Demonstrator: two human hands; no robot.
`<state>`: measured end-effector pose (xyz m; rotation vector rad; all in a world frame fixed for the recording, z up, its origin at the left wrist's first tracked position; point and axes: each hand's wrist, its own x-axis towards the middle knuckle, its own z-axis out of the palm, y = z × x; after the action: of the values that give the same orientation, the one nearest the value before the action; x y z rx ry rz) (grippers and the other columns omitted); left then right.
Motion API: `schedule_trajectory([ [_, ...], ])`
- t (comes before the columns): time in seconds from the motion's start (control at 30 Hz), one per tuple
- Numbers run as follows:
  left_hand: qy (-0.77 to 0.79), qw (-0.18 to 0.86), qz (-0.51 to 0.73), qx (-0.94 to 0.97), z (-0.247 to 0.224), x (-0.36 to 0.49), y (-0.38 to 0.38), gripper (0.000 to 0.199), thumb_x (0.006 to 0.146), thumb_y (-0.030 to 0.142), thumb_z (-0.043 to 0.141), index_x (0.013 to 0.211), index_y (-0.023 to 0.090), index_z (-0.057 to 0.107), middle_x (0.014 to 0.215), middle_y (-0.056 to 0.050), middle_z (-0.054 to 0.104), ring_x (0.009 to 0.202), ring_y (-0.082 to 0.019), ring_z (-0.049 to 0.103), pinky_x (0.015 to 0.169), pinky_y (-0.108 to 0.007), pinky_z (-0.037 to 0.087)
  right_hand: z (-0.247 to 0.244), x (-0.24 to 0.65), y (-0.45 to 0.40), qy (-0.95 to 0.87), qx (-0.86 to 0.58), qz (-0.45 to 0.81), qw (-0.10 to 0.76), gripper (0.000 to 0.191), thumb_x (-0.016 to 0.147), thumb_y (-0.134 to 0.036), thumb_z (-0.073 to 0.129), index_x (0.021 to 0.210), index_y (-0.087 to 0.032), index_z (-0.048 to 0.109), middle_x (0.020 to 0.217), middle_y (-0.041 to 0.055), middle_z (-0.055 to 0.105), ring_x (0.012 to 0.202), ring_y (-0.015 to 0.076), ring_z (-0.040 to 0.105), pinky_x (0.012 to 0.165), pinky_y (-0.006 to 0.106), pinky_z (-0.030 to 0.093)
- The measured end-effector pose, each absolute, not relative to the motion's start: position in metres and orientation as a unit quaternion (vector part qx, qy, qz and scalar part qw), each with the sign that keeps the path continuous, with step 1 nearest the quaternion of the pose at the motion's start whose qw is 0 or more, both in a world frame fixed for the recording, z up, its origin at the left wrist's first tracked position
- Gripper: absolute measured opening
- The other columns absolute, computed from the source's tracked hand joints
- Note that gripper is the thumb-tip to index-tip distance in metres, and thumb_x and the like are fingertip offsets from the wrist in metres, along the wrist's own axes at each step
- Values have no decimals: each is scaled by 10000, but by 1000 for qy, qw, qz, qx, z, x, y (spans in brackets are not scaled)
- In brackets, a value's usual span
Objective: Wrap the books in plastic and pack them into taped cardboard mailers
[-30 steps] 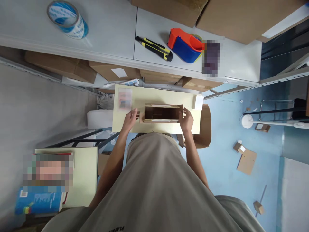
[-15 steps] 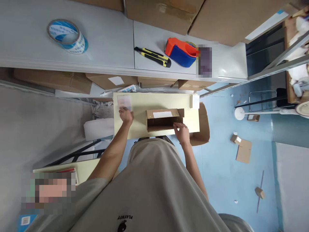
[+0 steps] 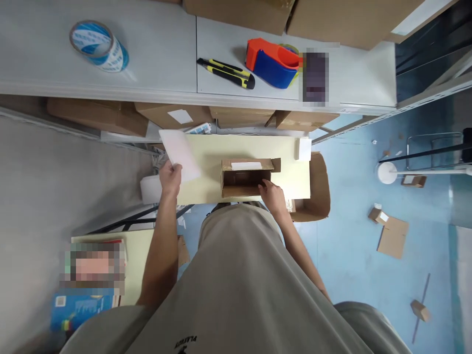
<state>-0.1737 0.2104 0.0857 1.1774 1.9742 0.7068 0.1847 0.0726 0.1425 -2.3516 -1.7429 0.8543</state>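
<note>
My left hand is closed on the lower edge of a thin, pale sheet, tilted up over the left end of the cream table. Whether the sheet is paper or a flat packet I cannot tell. In the middle of the table stands an open cardboard box, with a white label on its far flap. My right hand grips the box's near right edge, its fingertips at the opening. The inside of the box looks dark, with no contents visible.
A shelf above the table carries a tape roll, a box cutter and a red-and-blue tape dispenser. A small white box sits at the table's right end. Beside it, lower down, is a larger carton.
My left hand has lifted the pale sheet off the table and drawn it left and nearer. My right hand stays at the box's right edge. The view has shifted slightly.
</note>
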Motion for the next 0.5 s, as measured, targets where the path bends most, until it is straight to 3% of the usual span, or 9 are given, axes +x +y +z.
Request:
schedule_trajectory([
  [0.13, 641, 514, 426, 379, 140, -142, 152, 417, 767, 389, 667, 1137, 202, 711, 1084, -55, 788, 1048, -261, 749, 905, -372, 623, 140, 195, 82, -563, -767, 301, 65, 363, 1076, -371, 603, 1341, -149, 715, 1009, 177, 831, 1031, 387, 805, 935, 463, 587],
  [0.27, 590, 602, 402, 357, 162, -91, 114, 458, 725, 423, 776, 1122, 195, 757, 1030, -78, 807, 1093, -319, 760, 883, -415, 634, 131, 207, 95, -548, -716, 406, 150, 369, 1057, -476, 631, 1298, -213, 726, 1170, 157, 823, 1150, 350, 783, 1005, 467, 596],
  [0.5, 572, 630, 387, 355, 142, -30, 100, 490, 758, 424, 828, 1160, 150, 766, 1026, -93, 821, 983, -284, 765, 794, -342, 609, 145, 219, 103, -391, -587, 616, 351, 750, 1044, -822, 336, 1481, -270, 597, 1358, 94, 758, 1242, 246, 734, 1076, 451, 604],
])
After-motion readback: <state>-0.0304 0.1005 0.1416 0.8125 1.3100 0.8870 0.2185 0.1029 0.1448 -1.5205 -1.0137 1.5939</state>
